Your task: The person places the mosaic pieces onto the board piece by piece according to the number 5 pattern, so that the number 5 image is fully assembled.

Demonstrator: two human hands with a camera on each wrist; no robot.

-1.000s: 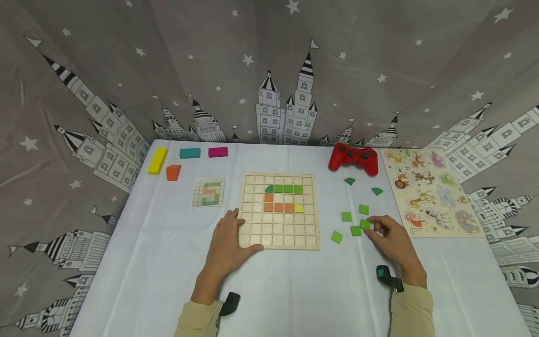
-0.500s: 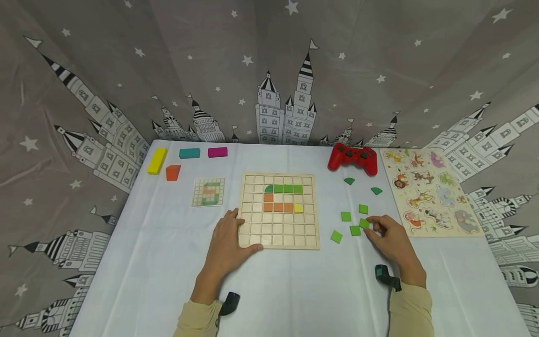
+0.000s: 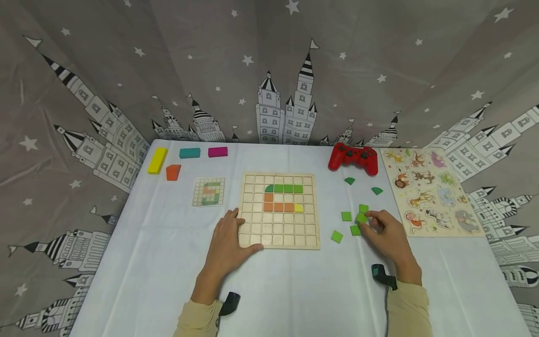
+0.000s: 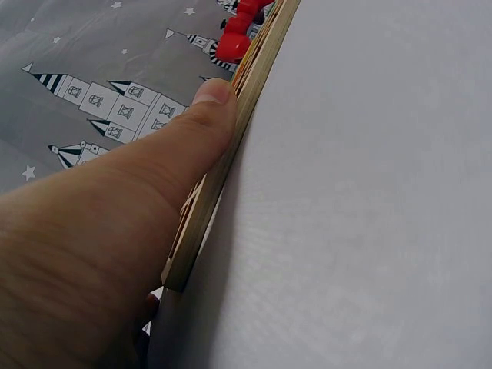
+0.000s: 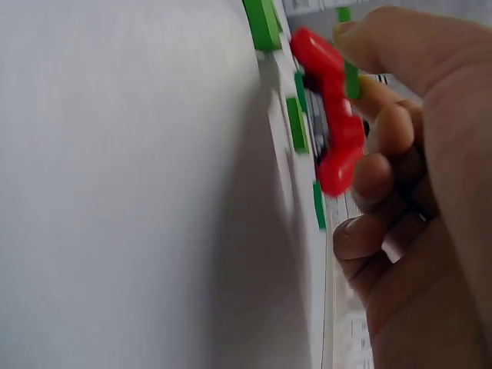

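A wooden grid board [image 3: 278, 235] lies mid-table with a row of green tiles [image 3: 288, 188], orange tiles [image 3: 278, 207] and one yellow tile [image 3: 298, 208] set in it. My left hand [image 3: 242, 231] rests flat on the board's near-left corner; in the left wrist view the thumb [image 4: 209, 115] lies along the board's edge [image 4: 201, 223]. My right hand [image 3: 367, 219] pinches a light green square tile [image 3: 360, 217] among several loose green squares [image 3: 346, 216] right of the board. In the right wrist view the curled fingers [image 5: 384, 131] hold that tile [image 5: 351, 77].
A small pattern card [image 3: 208, 192] lies left of the board. Yellow [image 3: 157, 160], teal [image 3: 190, 153], magenta [image 3: 217, 151] and orange [image 3: 173, 172] blocks sit at the back left. A red game controller [image 3: 353, 158], two dark green quarter-round pieces [image 3: 349, 180] and an animal puzzle [image 3: 429, 192] are on the right.
My right hand has shifted slightly up and left with the green tile pinched in its fingertips. The left hand has stayed on the board.
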